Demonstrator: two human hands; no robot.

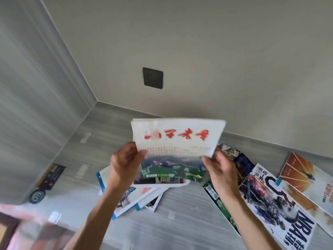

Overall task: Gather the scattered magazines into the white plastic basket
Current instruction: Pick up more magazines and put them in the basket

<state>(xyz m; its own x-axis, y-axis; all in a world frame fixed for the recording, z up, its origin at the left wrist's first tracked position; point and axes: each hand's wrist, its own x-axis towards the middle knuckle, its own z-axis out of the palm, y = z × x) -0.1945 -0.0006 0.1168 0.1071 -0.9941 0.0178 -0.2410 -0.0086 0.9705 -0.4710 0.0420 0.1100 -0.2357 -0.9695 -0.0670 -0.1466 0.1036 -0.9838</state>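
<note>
I hold a white magazine with red characters and a landscape photo [177, 141] up above the floor, in front of the wall. My left hand [124, 161] pinches its left edge, thumb on the cover. My right hand [220, 168] grips its right edge from behind. More magazines lie scattered on the grey floor: a small pile with blue spines [137, 199] under my left hand, a basketball magazine [277, 210] and an orange one [306, 181] on the right, and dark ones [239, 159] behind my right hand. No white basket is in view.
A dark power socket [152, 78] sits on the beige wall. The room corner lies at the left, with a dark booklet [52, 175] and a round blue item [37, 195] on the floor by the wall. Something blurred and pinkish [27, 230] fills the lower left.
</note>
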